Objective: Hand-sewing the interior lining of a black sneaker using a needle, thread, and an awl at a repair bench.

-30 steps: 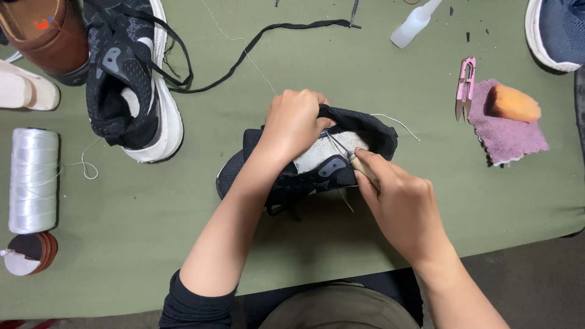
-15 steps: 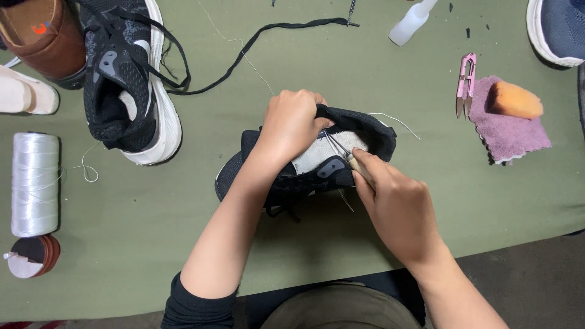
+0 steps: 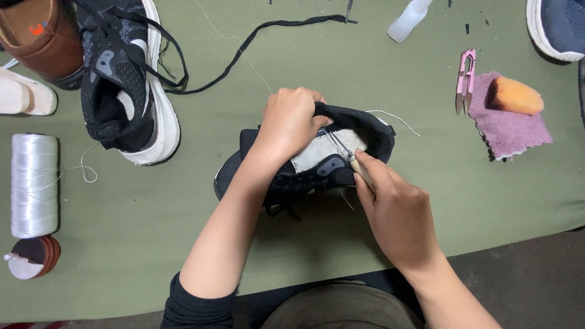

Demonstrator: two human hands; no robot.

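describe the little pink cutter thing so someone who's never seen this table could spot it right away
Start from the green table cover and go to its upper right, where a purple cloth lies with an orange sponge on it. The pink thread snips lie just left of that cloth, blades pointing toward the person. They are the only pink tool there, slim and V-shaped.

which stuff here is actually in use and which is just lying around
In use: black sneaker gripped by left hand; sewing awl in right hand; white thread.

Lying about: second sneaker, thread spool, pink snips, purple cloth, orange sponge, white bottle.
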